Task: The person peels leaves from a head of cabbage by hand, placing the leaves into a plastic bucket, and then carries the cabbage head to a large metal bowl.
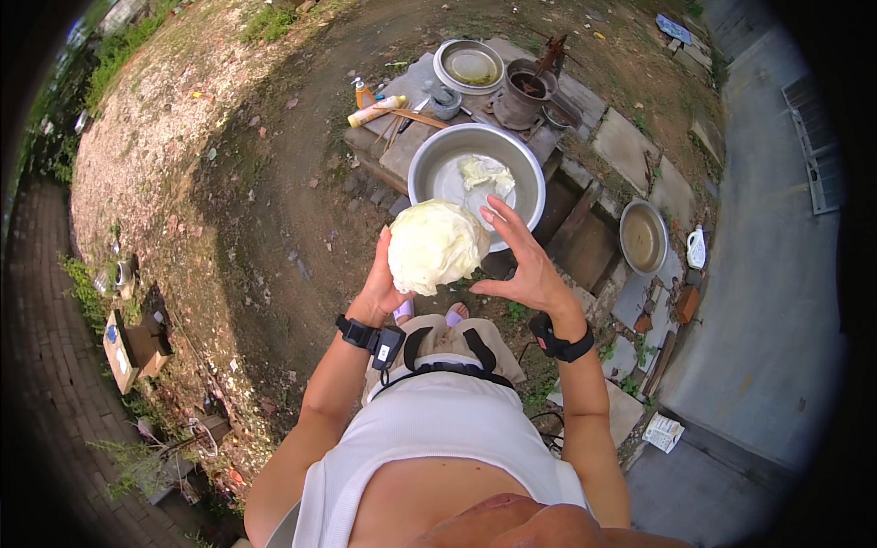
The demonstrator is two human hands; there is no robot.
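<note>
A pale head of cabbage [437,245] is held up in front of me by my left hand [381,277], which cups its left side and underside. My right hand [524,267] is to the right of the cabbage, thumb and fingers spread apart, with nothing in it. Just beyond the cabbage stands a wide metal basin [423,164], partly covered by it. Torn cabbage leaves [485,175] lie inside the basin.
On the stone slab [404,154] are a pump bottle [362,94], a yellowish bottle [377,111], wooden sticks [425,118] and a second basin [473,63]. A cast-iron hand pump [526,92] rises behind. Another metal basin [644,236] and a white jug [696,248] sit at right.
</note>
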